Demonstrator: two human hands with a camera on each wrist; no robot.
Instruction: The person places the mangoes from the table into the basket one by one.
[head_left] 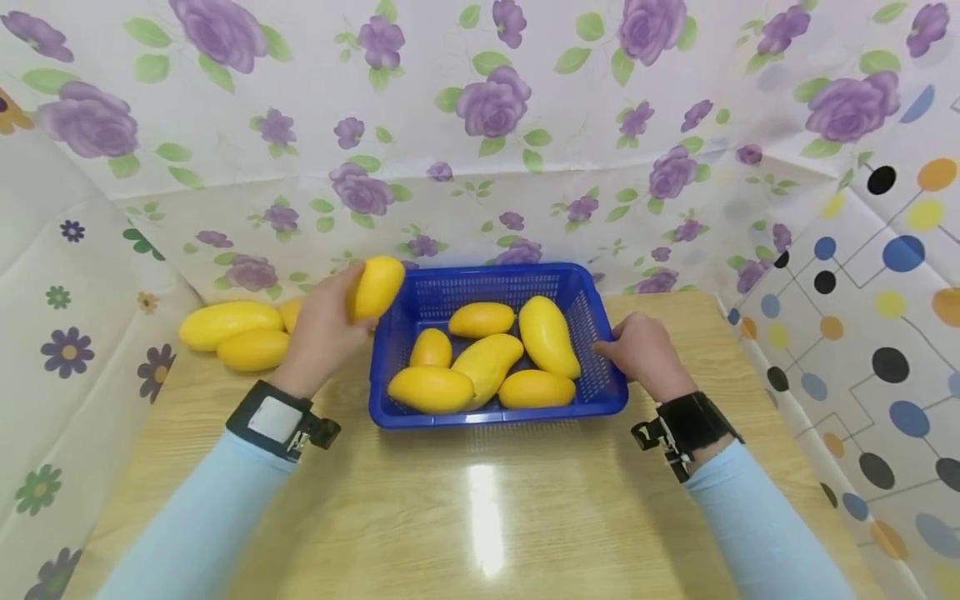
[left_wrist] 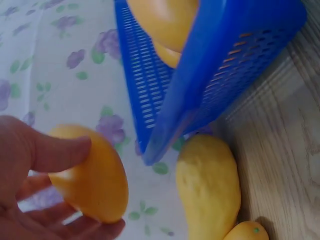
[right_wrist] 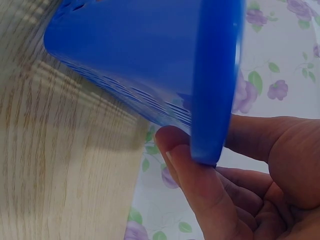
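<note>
Left hand [head_left: 318,333] holds a yellow mango [head_left: 377,286] up off the table, fingers and thumb curled round it. It is just over the left rim of the blue basket [head_left: 420,417]. Right hand [head_left: 643,354] grips the right rim of the basket, thumb on one side and fingers on the other.

Six more mangoes lie in the basket, all close and touching. A long one [head_left: 550,336] leans on the right side, next to the right hand. One [head_left: 482,319] lies at the back, a small one [head_left: 431,348] sits on the left, one [head_left: 487,364] slants across the middle, and two [head_left: 431,389] [head_left: 536,389] lie at the front.

Left of the basket, on the wooden table [head_left: 480,517], lie more loose mangoes [head_left: 228,323]. The left hand and wrist hide part of that pile, so I cannot count them all. Flower cloth [head_left: 495,100] hangs behind, and dotted cloth [head_left: 885,333] hangs on the right.

From the left wrist you see the thumb pressed on the mango [left_wrist: 92,175] and the fingers under it. You also see a loose mango [left_wrist: 209,185] lying right by the basket [left_wrist: 215,75] corner, which the head view hides.

From the right wrist you see the thumb [right_wrist: 200,190] pressed against the basket [right_wrist: 150,55] rim. The mangoes do not show there at all.
</note>
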